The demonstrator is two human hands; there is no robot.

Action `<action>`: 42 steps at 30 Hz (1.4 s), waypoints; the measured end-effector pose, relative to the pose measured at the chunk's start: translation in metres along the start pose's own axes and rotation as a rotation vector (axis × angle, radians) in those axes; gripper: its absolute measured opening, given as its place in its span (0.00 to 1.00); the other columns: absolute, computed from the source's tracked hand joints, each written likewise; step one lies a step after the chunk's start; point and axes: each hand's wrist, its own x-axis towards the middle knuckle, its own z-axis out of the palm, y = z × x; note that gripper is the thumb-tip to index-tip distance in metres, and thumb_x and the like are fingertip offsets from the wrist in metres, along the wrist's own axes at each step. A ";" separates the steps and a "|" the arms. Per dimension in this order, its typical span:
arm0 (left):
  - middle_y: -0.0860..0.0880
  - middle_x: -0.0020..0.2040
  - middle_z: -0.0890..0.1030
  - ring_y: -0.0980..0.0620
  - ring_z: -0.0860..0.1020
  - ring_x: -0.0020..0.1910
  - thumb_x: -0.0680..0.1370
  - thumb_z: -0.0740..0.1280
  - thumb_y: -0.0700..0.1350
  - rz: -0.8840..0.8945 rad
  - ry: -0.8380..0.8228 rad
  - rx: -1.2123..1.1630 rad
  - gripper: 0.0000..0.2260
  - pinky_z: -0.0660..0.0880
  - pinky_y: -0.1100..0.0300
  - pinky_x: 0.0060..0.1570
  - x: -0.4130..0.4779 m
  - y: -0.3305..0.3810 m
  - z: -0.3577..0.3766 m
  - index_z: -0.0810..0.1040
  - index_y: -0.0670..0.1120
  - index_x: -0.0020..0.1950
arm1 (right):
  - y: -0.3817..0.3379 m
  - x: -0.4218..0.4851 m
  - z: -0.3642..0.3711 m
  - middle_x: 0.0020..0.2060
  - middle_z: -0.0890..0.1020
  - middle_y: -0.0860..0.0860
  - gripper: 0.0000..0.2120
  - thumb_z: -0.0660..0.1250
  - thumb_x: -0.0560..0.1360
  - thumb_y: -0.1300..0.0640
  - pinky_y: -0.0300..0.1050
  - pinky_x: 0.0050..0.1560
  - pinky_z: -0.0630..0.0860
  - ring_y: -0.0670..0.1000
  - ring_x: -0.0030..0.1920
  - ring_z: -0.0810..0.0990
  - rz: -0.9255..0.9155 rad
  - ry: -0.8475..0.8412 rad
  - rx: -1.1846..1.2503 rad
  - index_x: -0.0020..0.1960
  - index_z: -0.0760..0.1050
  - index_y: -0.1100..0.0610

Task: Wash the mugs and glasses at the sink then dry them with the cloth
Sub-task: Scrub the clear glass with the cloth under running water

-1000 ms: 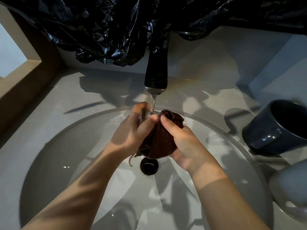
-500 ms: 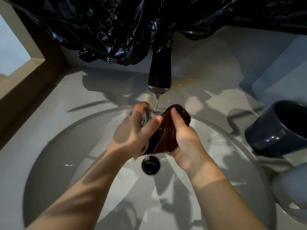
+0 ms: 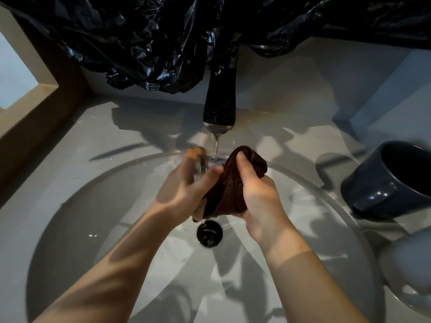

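Observation:
Over the round sink [image 3: 77, 220], my left hand [image 3: 184, 190] grips a small clear glass [image 3: 202, 165], mostly hidden by the fingers. My right hand [image 3: 258, 194] holds a dark brown cloth [image 3: 231, 190] pressed against the glass, one finger curled over the cloth's top. A thin stream of water [image 3: 216, 145] falls from the dark tap [image 3: 220, 106] onto the glass rim. A dark blue mug [image 3: 387, 183] lies on its side on the counter to the right. A pale mug [image 3: 410, 266] sits at the lower right edge.
The black drain plug [image 3: 209, 233] lies in the basin below my hands. Crumpled black plastic sheeting [image 3: 163, 43] hangs over the back wall. A wooden ledge [image 3: 30, 108] borders the counter at the left.
Both hands stay under the tap. My right hand has shifted its grip up the cloth, which now stands taller against the glass.

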 end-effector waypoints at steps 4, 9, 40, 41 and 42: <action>0.43 0.30 0.78 0.49 0.73 0.20 0.77 0.55 0.64 -0.578 -0.232 -0.815 0.28 0.63 0.68 0.17 -0.003 0.014 0.003 0.82 0.43 0.40 | -0.001 -0.010 0.001 0.32 0.83 0.40 0.06 0.73 0.70 0.51 0.33 0.40 0.76 0.39 0.39 0.82 -0.380 -0.066 -0.316 0.34 0.81 0.46; 0.47 0.41 0.81 0.47 0.80 0.37 0.73 0.62 0.65 -0.333 0.026 -0.447 0.19 0.74 0.59 0.32 -0.002 0.009 0.005 0.77 0.50 0.48 | -0.002 -0.008 0.003 0.34 0.84 0.45 0.06 0.71 0.72 0.49 0.39 0.42 0.79 0.43 0.40 0.83 -0.246 -0.030 -0.167 0.39 0.80 0.51; 0.48 0.48 0.77 0.48 0.80 0.42 0.62 0.73 0.63 -0.098 -0.018 -0.117 0.28 0.81 0.47 0.43 -0.005 0.003 -0.004 0.70 0.53 0.56 | 0.001 -0.007 -0.002 0.34 0.83 0.48 0.05 0.69 0.74 0.55 0.45 0.44 0.81 0.48 0.40 0.83 -0.197 0.142 0.102 0.41 0.78 0.55; 0.48 0.49 0.76 0.49 0.79 0.42 0.61 0.73 0.61 -0.072 -0.064 -0.035 0.27 0.80 0.47 0.44 -0.007 0.003 -0.007 0.68 0.55 0.55 | 0.003 -0.006 -0.003 0.36 0.83 0.50 0.06 0.69 0.74 0.54 0.49 0.47 0.80 0.51 0.42 0.83 -0.165 0.155 0.088 0.42 0.77 0.56; 0.48 0.49 0.75 0.49 0.79 0.41 0.63 0.74 0.58 -0.073 -0.141 -0.008 0.26 0.80 0.46 0.45 -0.009 0.003 -0.012 0.67 0.55 0.55 | 0.005 -0.006 -0.003 0.37 0.83 0.52 0.06 0.69 0.74 0.54 0.52 0.48 0.80 0.53 0.42 0.83 -0.140 0.155 0.057 0.42 0.78 0.56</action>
